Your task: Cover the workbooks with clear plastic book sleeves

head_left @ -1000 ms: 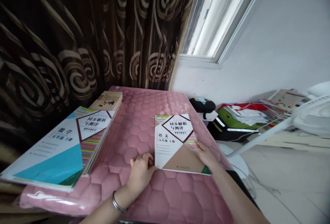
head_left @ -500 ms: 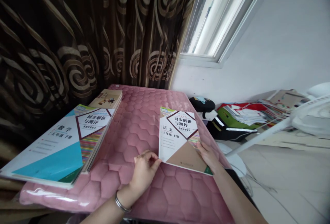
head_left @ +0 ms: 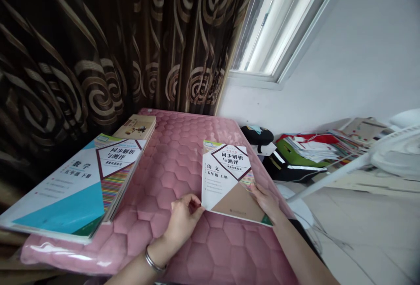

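Observation:
A white and brown workbook (head_left: 226,180) with Chinese print faces up over the right part of a pink quilted surface (head_left: 173,162) under clear plastic. I cannot tell whether it rests flat or is slightly lifted. My left hand (head_left: 186,215), with a silver bangle at the wrist, pinches its lower left corner between thumb and fingers. At its right edge, near the lower corner, my right hand (head_left: 267,202) grips it, thumb on the cover and the other fingers mostly hidden. Off to the left lies a white and blue workbook (head_left: 75,189), on top of a stack.
Brown books (head_left: 136,125) show at the stack's far end. A dark patterned curtain (head_left: 131,36) hangs behind, left of a window (head_left: 272,22). To the right are a black and green bag (head_left: 295,158), piled papers (head_left: 315,145) and a white fan (head_left: 344,173) with cables on the floor.
Almost nothing differs. The workbook in my hands sits very slightly lower in view, and both hands keep the same hold on it.

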### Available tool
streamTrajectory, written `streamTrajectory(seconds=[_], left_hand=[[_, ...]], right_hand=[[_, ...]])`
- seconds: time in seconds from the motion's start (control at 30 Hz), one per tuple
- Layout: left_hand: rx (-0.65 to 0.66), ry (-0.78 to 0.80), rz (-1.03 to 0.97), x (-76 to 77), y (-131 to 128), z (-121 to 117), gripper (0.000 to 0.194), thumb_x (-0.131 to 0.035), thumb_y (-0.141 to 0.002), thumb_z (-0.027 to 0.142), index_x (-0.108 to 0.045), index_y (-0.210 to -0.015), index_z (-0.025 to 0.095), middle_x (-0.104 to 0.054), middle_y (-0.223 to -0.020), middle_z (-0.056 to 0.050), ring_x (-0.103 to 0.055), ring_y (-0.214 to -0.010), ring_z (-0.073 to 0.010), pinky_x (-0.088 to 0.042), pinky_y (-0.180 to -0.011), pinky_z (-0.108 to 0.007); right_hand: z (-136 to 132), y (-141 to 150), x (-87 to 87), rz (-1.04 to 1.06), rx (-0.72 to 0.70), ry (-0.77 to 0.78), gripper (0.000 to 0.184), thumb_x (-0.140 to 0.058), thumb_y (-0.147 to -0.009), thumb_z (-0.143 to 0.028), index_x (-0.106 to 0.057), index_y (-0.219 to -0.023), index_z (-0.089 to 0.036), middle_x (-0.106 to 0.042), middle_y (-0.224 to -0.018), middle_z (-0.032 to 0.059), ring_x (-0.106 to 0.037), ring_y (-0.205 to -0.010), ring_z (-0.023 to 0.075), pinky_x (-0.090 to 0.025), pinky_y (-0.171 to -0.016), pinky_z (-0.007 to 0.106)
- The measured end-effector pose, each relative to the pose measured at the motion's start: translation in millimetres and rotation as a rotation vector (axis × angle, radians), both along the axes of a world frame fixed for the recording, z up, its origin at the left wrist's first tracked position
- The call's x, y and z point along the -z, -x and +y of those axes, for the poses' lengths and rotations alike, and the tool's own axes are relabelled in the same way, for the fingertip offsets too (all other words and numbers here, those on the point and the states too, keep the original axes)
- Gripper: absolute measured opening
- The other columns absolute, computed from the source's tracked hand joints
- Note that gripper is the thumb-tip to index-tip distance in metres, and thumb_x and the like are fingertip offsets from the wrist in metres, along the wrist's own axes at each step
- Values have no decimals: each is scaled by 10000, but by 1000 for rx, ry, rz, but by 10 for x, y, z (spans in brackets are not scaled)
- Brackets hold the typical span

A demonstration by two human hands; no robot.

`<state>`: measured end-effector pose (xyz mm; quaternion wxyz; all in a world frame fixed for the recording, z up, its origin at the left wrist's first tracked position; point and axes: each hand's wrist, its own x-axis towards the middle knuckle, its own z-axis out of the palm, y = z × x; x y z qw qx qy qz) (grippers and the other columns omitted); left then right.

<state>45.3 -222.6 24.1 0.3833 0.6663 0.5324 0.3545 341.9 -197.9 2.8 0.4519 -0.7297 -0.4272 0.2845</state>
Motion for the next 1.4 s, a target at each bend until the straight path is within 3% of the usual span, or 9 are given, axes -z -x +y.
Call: streamTrajectory(seconds=[0.1, 0.4, 0.67, 0.83, 1.0, 1.2, 1.4], left_hand=[[-4, 27, 75, -4, -11, -5, 36, -606, -775, 216, -641, -781, 216, -714, -825, 12, -638, -816, -183, -368, -877, -357], [-47, 95, 126, 24, -45, 19, 67, -616, -794, 268, -662, -791, 219, -720, -815, 17, -626, -783, -181, -342, -869, -362], [31, 83, 168, 0, -61, -2, 116, -567, -804, 177, -633, -717, 218, -702, -777, 33, -619, -796, -169, -315, -863, -345], [-27, 30, 183, 34, -36, -14, 12, -596, -824, 212, -609, -823, 211, -712, -865, 1, -627, -861, -198, -309, -873, -370], [-2, 4, 201, 28, -26, -19, 87, -579, -856, 239, -634, -790, 223, -714, -869, 0, -615, -912, -220, -293, -859, -386], [25, -37, 211, 3, -57, -37, 141, -520, -876, 205, -610, -767, 205, -697, -863, -15, -605, -904, -216, -298, -832, -378], [99, -91, 282, -37, -15, -67, 136, -490, -900, 220, -602, -824, 207, -690, -873, -17, -614, -897, -210, -336, -848, -393]], right_hand=[[5, -19, 48, -20, -25, -15, 341, -528, -779, -498, -750, -862, -253, -758, -989, 32, -657, -1061, 304, -548, -872, 368], [48, -134, 210, -62, -98, -16, 470, -451, -817, -581, -719, -964, -224, -743, -1039, 81, -653, -1072, 322, -539, -888, 412], [22, -74, 131, -60, -36, -36, 443, -510, -758, -598, -730, -860, -228, -748, -978, 84, -638, -1077, 347, -531, -902, 437], [10, -52, 98, -5, -28, -56, 432, -553, -716, -621, -729, -823, -240, -751, -935, 69, -648, -1049, 335, -532, -896, 433], [12, -58, 121, 29, 7, -80, 420, -581, -700, -623, -730, -810, -246, -753, -919, 65, -655, -1036, 331, -530, -898, 434], [21, -67, 153, 17, -14, -82, 425, -564, -724, -619, -735, -850, -251, -756, -940, 51, -652, -1051, 322, -529, -910, 421], [31, -183, 166, -142, 0, 40, 419, -472, -800, -563, -744, -882, -255, -754, -965, 51, -656, -1059, 303, -540, -893, 375]])
